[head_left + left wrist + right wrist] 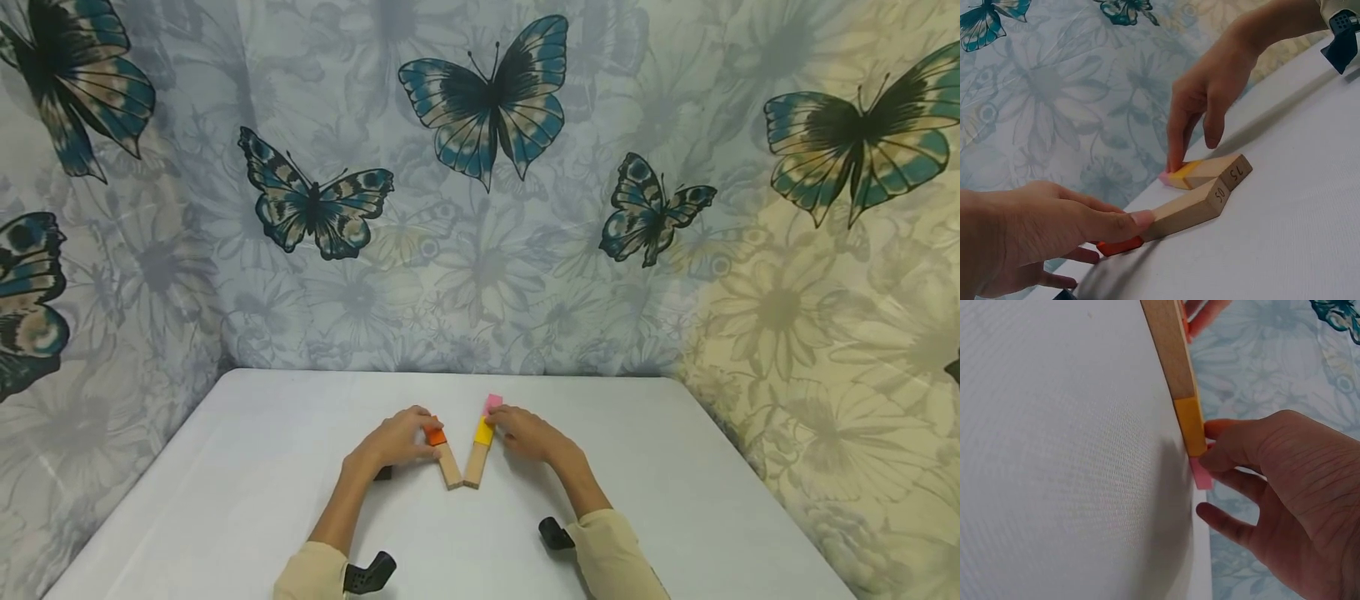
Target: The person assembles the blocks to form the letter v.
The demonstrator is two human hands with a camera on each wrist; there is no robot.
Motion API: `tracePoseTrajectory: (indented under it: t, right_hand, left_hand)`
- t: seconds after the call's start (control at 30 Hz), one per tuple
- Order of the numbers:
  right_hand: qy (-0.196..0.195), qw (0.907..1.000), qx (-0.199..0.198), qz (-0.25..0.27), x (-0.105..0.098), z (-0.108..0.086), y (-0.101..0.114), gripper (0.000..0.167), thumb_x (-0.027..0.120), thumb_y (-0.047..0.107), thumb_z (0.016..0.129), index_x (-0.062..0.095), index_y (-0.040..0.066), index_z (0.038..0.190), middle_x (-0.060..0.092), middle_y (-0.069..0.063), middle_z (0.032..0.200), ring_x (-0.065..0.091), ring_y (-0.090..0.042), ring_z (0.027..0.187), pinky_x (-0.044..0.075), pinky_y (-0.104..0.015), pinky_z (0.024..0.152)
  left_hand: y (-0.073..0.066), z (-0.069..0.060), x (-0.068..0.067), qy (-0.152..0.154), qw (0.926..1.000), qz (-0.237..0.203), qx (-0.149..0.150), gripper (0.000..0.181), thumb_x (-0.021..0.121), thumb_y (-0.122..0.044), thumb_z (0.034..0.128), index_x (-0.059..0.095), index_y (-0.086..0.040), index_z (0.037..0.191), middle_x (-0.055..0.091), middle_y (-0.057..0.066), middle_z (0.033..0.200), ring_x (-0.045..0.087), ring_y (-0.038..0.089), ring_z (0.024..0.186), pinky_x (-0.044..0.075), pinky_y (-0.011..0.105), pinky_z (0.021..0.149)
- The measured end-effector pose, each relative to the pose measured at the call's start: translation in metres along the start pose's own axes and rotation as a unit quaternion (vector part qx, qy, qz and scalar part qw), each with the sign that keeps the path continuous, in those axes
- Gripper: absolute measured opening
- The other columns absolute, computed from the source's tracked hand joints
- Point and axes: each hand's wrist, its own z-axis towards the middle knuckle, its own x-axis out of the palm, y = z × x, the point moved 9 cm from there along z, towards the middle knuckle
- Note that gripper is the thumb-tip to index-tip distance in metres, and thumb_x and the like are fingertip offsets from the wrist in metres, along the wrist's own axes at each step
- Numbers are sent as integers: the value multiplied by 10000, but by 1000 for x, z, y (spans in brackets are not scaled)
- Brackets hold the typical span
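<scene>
Two wooden blocks form a V on the white table, their near ends touching: the left block (450,468) and the right block (475,467). Against the left one's far end lies an orange block (436,437). Beyond the right one come a yellow block (483,432) and a pink block (492,401), end to end. My left hand (397,437) holds the orange block, the thumb lying by its joint with the wood in the left wrist view. Thumb and finger of my right hand (1291,481) pinch the pink block close to the yellow one; the other fingers are spread.
The white table (262,467) ends at a far edge before a hanging cloth (495,275) with butterflies and flowers. Dark devices stick out near both sleeves, the left device (371,573) and the right device (556,534). Numbers mark the near ends of the wooden blocks.
</scene>
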Motion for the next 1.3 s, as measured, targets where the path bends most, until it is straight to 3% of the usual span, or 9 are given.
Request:
tracePoseTrajectory:
  t: [0.13,0.33,0.47,0.97,1.07,1.2,1.3]
  right_hand:
    - [13,10000,-12,28,-1,1,0,380,576,-66,963,673,-9,1326,616,-205,1465,558,-401,1405,431,-558,1189]
    - [22,10000,-66,7,-2,1,1,384,574,-76,959,666,-20,1327,611,-214,1467,557,-409,1402,431,-569,1183]
    - [-9,10000,-64,46,-3,1,1,384,569,-82,953,665,-27,1321,608,-218,1468,555,-414,1402,427,-576,1183]
    - [39,10000,24,86,-1,0,2,393,561,-86,946,672,-26,1318,616,-214,1461,558,-412,1401,424,-577,1187]
    - [36,9999,93,126,-2,0,2,391,566,-87,944,675,-22,1314,614,-212,1465,556,-413,1402,423,-581,1187]
    - [62,9999,135,74,-3,1,2,392,563,-85,949,676,-17,1318,611,-201,1474,555,-402,1408,423,-567,1193]
    - [92,9998,174,71,-2,0,2,394,557,-80,956,673,-17,1326,607,-197,1482,551,-397,1415,419,-558,1200]
  left_hand:
    - [0,1,1,9,9997,90,-216,523,849,-334,878,721,-80,1316,629,193,1383,597,401,1284,468,694,1058]
    - [-10,4,8,167,9962,716,-456,773,845,-543,822,646,-97,1422,585,216,1420,608,392,1231,521,646,1011]
    - [-14,5,9,119,9935,1011,-505,775,845,-547,821,654,-83,1411,588,213,1408,615,374,1197,543,619,993]
    - [-11,2,9,205,9948,819,-563,772,837,-546,829,639,-108,1434,573,203,1446,600,388,1257,514,641,1028]
    - [-8,1,6,177,9961,698,-509,689,815,-492,874,649,-111,1423,581,202,1447,607,403,1260,509,662,1021]
    - [-6,1,0,42,9976,541,-438,423,717,-281,992,692,-91,1369,616,198,1410,633,411,1247,515,676,1005]
    - [-6,1,-2,-14,9978,515,-411,333,683,-160,1008,719,-88,1330,644,183,1370,649,394,1237,521,666,1002]
